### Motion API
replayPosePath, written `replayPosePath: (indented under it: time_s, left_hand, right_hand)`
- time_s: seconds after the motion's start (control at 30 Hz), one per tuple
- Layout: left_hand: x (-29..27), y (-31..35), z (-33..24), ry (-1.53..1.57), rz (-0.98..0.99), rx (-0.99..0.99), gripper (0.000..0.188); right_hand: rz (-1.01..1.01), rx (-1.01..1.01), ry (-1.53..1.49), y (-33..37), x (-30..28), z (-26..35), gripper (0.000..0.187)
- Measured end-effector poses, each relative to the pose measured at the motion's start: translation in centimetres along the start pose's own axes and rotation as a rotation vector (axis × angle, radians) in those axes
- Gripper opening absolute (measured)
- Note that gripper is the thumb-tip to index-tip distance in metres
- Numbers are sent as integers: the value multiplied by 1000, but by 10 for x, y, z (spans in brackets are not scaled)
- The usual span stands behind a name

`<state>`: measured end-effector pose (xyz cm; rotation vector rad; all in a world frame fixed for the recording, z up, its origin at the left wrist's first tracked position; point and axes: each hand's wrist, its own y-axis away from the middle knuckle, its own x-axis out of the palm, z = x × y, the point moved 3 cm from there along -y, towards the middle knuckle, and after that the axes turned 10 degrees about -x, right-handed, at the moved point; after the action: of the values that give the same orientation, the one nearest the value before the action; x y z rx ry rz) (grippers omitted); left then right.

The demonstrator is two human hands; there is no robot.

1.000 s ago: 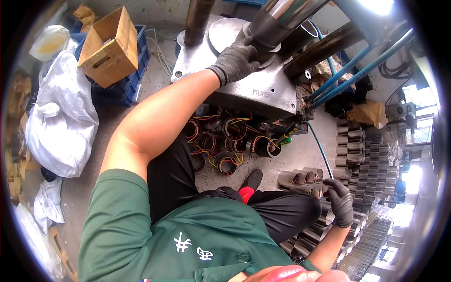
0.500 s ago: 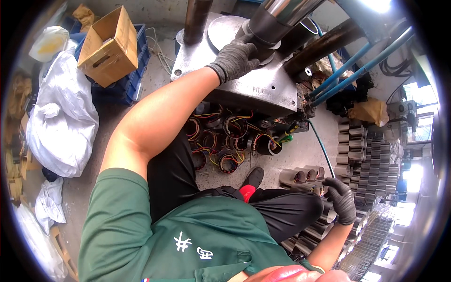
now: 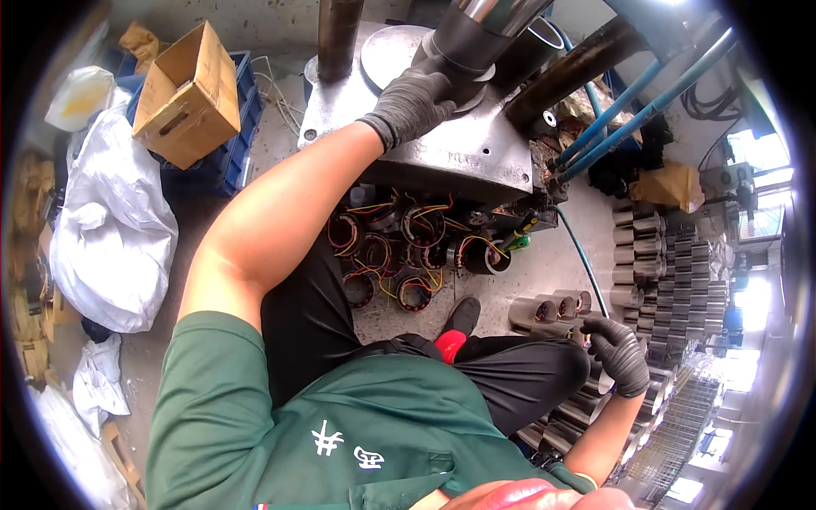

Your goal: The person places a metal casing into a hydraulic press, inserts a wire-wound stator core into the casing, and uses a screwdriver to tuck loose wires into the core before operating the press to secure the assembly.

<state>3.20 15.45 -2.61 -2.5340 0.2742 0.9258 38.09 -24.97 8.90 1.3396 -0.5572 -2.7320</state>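
Note:
My left hand, in a dark grey knit glove, is closed against the side of a dark metal cylinder. That cylinder stands on the round plate of a steel press, directly under the shiny ram. The glove hides part of its near side. My right hand, gloved too, hangs beside my knee with its fingers loosely bent and apart. Nothing shows in it. Close to it lie several open metal sleeves. Wound stators with coloured wires sit on the floor below the press.
Steel columns and blue pipes flank the press bed. A green-handled tool rests near the stators. Stacked metal tubes line the right. To the left are a cardboard box on a blue crate and white sacks.
The whole view has shifted slightly. My left hand stays on the dark cylinder under the ram, and my right hand keeps nearly the same loosely bent pose.

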Motion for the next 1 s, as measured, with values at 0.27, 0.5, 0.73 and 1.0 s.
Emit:
replayPosePath:
  time_s: [0.27,0.5,0.73,1.0]
  left_hand:
    - [2,-2,2,8,20,-18,37]
    - [5,-3,9,7,-24,18,37]
    - [1,1,1,-1,-38,19,35]
    - [-3,2,-3,-36,27,-53,38]
  right_hand:
    - [41,-49,109,0,2,-2,26]
    - [-20,110,1,2,2,4,27]
    - [-17,97,-99,6,2,-11,27]
    - [-250,2,-152,3,-6,1,30]
